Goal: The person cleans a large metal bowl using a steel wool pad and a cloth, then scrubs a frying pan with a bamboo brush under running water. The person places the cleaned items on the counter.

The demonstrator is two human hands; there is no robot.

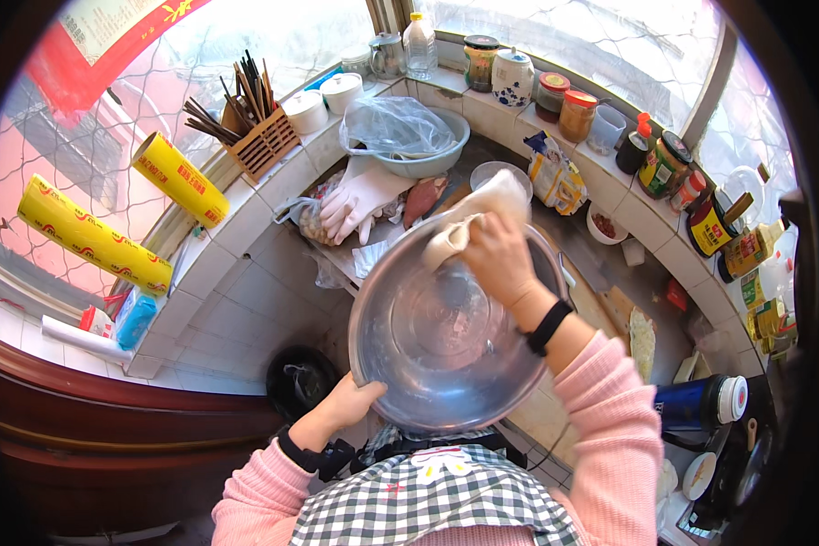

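A large stainless steel basin (443, 327) is tilted before me, close to my checked apron (437, 491). My left hand (345, 404) grips its lower left rim, with the thumb over the edge. Up at the far rim, my right hand (498, 259) is closed on a pale cloth (454, 242), which touches the inside of the basin. The cloth's upper end and that hand are blurred. Faint whitish specks and a few small bright spots mark the basin's inner surface.
Beyond the basin, white gloves (365, 201), a piece of raw meat (424, 201) and a pale blue tub (426, 164) lie on the counter. Jars and bottles (579, 116) line the tiled ledge. At right are a wooden board (600, 307) and a blue thermos (696, 403). A black bin (302, 382) stands below left.
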